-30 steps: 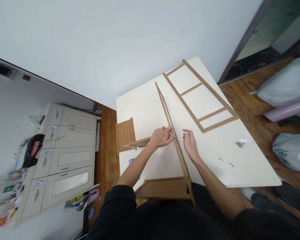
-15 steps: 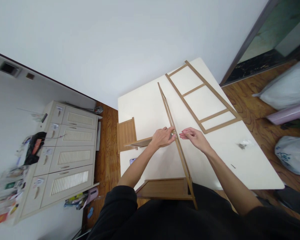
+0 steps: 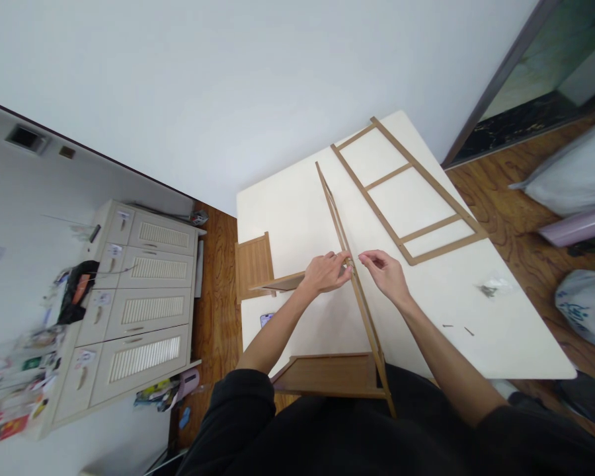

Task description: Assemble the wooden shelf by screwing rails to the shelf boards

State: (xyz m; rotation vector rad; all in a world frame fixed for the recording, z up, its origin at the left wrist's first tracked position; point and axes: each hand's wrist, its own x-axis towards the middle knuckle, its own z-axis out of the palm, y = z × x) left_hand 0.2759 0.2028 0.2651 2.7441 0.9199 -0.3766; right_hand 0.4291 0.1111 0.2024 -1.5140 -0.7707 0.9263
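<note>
A wooden side frame (image 3: 364, 307) stands on edge across the white table (image 3: 287, 205), with a panel joined near its close end. My left hand (image 3: 324, 272) grips this frame around its middle, where a second panel (image 3: 287, 283) meets it from the left. Just right of the joint, my right hand (image 3: 384, 271) pinches its fingertips together close to the frame; whatever they hold is too small to make out. The lower wooden panel (image 3: 327, 375) sits against the frame near my body.
A second ladder-like wooden frame (image 3: 387, 177) lies flat at the back right. A slatted panel (image 3: 255, 261) overhangs the left edge. A small plastic bag of hardware (image 3: 490, 289), two screws (image 3: 469, 331) and a phone (image 3: 266, 319) lie on the table. A white cabinet (image 3: 149, 307) stands left.
My right hand's fingers have drawn into a tighter pinch beside the frame. A second screw shows on the table, where my right forearm was before. My left hand keeps its grip.
</note>
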